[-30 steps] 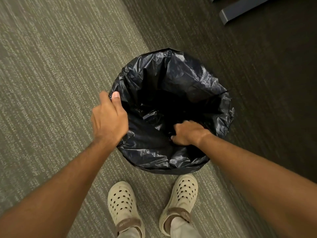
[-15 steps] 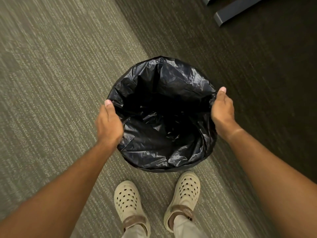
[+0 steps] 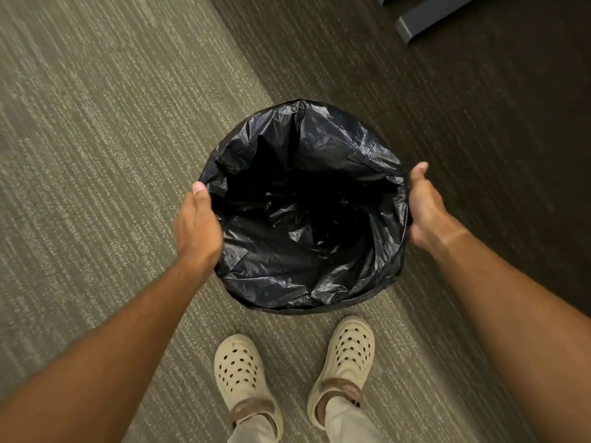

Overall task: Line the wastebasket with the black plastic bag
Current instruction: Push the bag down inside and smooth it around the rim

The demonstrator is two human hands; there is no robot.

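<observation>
— Striped carpet [image 3: 96, 155] underfoot, paler on the left, darker toward the right. Anything at the far left?

— Only the left hand [image 3: 198, 231], pressed flat against the outer left side of the black plastic bag [image 3: 287, 260], thumb up at the edge. Not clenched; curled around the side, probably to pin the folded-over film.

— And the middle?

— Bag mouth wide open, draped over the rim of the wastebasket [image 3: 307, 310] (barely visible, just a dark band at the near edge). Crumpled bottom sunk deep inside. Pale clogs [image 3: 243, 372] planted just below.

— Right side?

— Right hand [image 3: 425, 212] mirroring, cupped on the opposite side, likely steadying and smoothing the overhang. Lining looks nearly finished.
</observation>
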